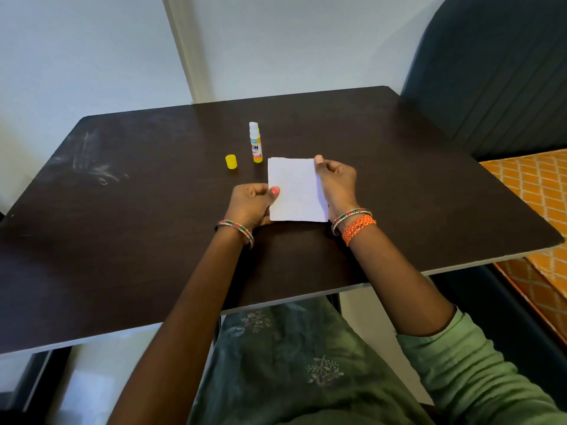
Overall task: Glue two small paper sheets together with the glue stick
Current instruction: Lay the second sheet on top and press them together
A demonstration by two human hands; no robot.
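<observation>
A small white paper sheet [296,191] is held just above the dark table [122,240], near its middle. My left hand [250,205] pinches the sheet's left edge with the thumb on top. My right hand [337,185] grips the right edge, thumb at the upper right corner. I cannot tell whether one sheet or two stacked sheets are between my hands. The glue stick [255,143] stands upright and uncapped behind the sheet, white glue showing at its top. Its yellow cap [231,161] stands to the left of the stick.
A dark upholstered chair [491,72] stands at the back right. An orange patterned fabric [537,194] lies beside the table's right edge. A pale wall rises behind the table. Faint white scuffs mark the table's left part.
</observation>
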